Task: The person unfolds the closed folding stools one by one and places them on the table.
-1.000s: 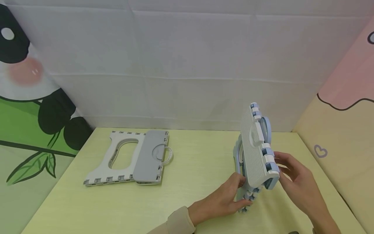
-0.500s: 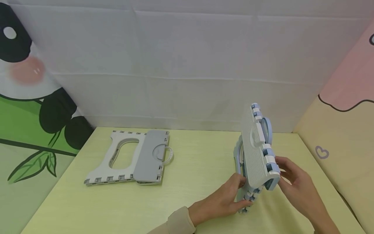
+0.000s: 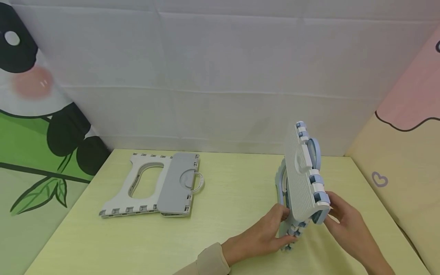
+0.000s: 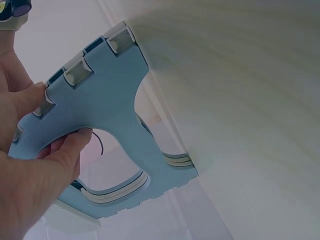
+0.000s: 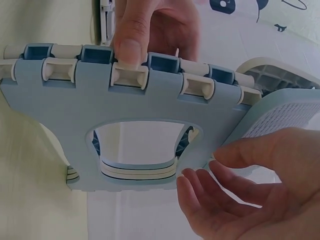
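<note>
A white-and-blue folding step stool (image 3: pixel 304 183) stands on edge at the right of the table, partly folded, its ribbed white top facing left. My left hand (image 3: pixel 259 235) grips its lower near part. In the left wrist view, the fingers reach through the opening of a blue leg panel (image 4: pixel 115 90) and the thumb lies on its hinged edge. My right hand (image 3: pixel 352 229) is right at the stool's lower right corner, partly hidden behind it. The right wrist view shows that hand (image 5: pixel 265 185) with loosely bent fingers, tips overlapping the leg panel's edge.
A grey-and-white folding stool (image 3: pixel 175 187) lies flat at the left, its ring handle (image 3: pixel 198 182) pointing right. The pale yellow table (image 3: pixel 233 183) meets a white cloth backdrop (image 3: pixel 223 76). Cartoon-printed panels stand along both sides.
My right hand has slid down along the stool's right side, toward its lower corner. My left hand and the stool have stayed nearly still.
</note>
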The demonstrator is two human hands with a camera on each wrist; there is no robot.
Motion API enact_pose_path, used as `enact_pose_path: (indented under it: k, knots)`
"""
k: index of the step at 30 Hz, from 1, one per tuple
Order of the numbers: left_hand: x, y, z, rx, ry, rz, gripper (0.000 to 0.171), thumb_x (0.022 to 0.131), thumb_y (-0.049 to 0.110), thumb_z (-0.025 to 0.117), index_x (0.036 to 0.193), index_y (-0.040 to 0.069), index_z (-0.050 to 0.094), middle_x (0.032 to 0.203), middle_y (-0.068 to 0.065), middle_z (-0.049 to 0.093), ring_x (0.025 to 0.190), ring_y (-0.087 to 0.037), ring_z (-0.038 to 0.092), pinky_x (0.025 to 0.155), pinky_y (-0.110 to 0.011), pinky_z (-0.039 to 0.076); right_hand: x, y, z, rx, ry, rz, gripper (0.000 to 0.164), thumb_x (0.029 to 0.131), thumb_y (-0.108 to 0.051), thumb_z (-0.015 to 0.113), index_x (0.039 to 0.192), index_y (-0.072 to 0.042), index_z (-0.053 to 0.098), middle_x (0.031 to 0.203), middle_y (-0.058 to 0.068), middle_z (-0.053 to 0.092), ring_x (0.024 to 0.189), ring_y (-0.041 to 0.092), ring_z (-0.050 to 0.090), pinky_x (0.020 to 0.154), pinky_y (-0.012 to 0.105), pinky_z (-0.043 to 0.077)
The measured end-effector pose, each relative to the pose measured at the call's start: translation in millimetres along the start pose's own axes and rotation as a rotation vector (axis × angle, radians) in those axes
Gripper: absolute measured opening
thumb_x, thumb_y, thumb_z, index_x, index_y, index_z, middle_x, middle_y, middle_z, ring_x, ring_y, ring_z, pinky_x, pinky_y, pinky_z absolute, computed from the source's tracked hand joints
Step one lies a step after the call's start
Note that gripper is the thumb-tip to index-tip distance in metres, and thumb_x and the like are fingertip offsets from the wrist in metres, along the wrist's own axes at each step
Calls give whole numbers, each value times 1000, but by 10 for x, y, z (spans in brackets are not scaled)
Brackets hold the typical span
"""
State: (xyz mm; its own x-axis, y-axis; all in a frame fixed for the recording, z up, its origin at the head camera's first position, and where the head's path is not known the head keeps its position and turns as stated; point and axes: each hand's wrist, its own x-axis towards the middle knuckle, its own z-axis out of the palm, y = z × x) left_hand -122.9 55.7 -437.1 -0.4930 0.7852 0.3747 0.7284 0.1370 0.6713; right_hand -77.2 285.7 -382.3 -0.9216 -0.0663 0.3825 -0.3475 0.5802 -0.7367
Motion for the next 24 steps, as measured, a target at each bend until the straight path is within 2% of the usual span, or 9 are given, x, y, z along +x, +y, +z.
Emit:
enact_pose_path:
  k: [5, 10, 12, 15, 19, 24]
  knots:
    - [3, 0, 7, 22, 12, 23, 56, 97, 11, 72, 135, 1, 31, 132, -9, 47, 130, -13, 50, 110, -18, 40, -40, 42, 26, -48, 0, 37, 40, 89, 11, 71, 127, -1, 64, 119, -16, 63, 105, -12, 57, 86, 6, 48]
    - [0, -3, 11, 28, 15, 25, 56, 97, 11, 72, 135, 1, 31, 131, -9, 47, 130, -13, 51, 109, -17, 39, -63, 58, 58, -94, -24, 72, 43, 89, 7, 73, 131, 2, 63, 125, 11, 67, 104, -12, 56, 83, 7, 49]
    - [-3, -4, 12, 26, 15, 19, 56, 97, 12, 72, 134, 2, 31, 131, -8, 47, 130, -13, 51, 109, -17, 39, -77, 59, 65, -101, -40, 99, 44, 89, 6, 74, 132, 4, 62, 126, 20, 67, 103, -10, 57, 82, 10, 51]
    - [-5, -5, 13, 26, 14, 13, 56, 97, 12, 72, 134, 2, 31, 132, -8, 47, 130, -12, 50, 109, -16, 39, -101, 58, 74, -121, -55, 133, 43, 89, 4, 75, 130, 3, 63, 125, 22, 68, 101, -10, 58, 81, 15, 54]
    - [0, -1, 15, 31, 20, 28, 55, 97, 12, 72, 134, 1, 32, 131, -9, 47, 131, -13, 49, 110, -17, 39, -129, 70, 100, -122, -58, 115, 41, 88, 5, 76, 127, 3, 65, 122, 21, 69, 97, -5, 63, 80, 16, 54]
    - [2, 0, 16, 17, 19, 15, 55, 97, 11, 72, 134, 1, 32, 132, -8, 47, 132, -12, 49, 110, -17, 38, -150, 83, 132, -134, -74, 116, 38, 88, 4, 77, 124, 1, 66, 119, 19, 71, 94, -1, 65, 78, 20, 56]
